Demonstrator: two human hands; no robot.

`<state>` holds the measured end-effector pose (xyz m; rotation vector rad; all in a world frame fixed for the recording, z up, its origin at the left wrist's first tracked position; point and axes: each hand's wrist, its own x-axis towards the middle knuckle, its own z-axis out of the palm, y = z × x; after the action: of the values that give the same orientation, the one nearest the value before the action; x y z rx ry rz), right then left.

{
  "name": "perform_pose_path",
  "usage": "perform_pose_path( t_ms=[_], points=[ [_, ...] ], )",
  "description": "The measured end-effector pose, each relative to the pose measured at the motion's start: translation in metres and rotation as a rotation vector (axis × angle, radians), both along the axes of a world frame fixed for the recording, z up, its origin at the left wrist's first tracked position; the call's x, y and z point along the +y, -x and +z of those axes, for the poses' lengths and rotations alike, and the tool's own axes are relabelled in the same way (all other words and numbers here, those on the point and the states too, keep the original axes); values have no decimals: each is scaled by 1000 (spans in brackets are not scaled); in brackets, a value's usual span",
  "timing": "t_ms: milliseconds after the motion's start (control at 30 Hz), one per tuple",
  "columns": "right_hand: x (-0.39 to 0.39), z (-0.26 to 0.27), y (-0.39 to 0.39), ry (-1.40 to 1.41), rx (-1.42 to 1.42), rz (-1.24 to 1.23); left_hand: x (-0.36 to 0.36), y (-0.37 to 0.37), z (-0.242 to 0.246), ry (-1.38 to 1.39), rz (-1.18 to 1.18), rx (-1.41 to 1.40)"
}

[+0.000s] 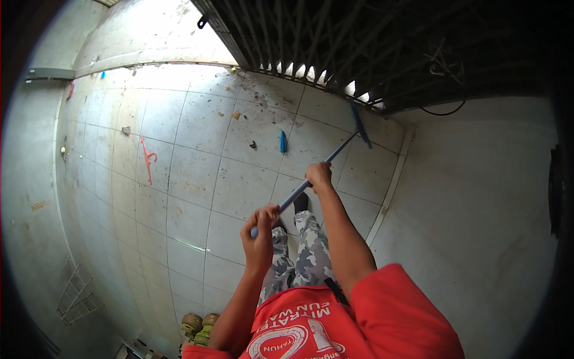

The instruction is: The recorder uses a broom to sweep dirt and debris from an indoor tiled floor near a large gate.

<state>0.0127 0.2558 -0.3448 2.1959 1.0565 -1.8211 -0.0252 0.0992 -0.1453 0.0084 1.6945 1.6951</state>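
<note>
Both my hands grip the blue-grey pole [293,196] of a long-handled floor tool, a broom or squeegee. My left hand [260,231] closes around the top end near my waist. Farther down the pole, my right hand [319,176] is wrapped around it. The tool's narrow dark blue head [361,128] is at the tiled floor [244,184], close to the corner by the folding metal gate [309,40]. To the left of the head lies a bright blue piece [283,142], its exact kind unclear.
A broken-looking orange-red plastic hanger [148,159] lies on the left floor. Crumbs and dark scraps [253,145] are scattered towards the doorway sill [157,65]. A wall [466,188] rises on my right. Wire racks [76,298] and several green gas cylinders [192,324] stand lower left.
</note>
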Motion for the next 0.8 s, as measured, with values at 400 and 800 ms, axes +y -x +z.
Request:
perform_pose_path(
  t_ms=[400,800],
  points=[
    [-57,84,97,103,666,-1,-30,8,91,72,-244,706],
    [-74,282,40,156,906,-473,-76,40,233,-298,-743,670]
  ],
)
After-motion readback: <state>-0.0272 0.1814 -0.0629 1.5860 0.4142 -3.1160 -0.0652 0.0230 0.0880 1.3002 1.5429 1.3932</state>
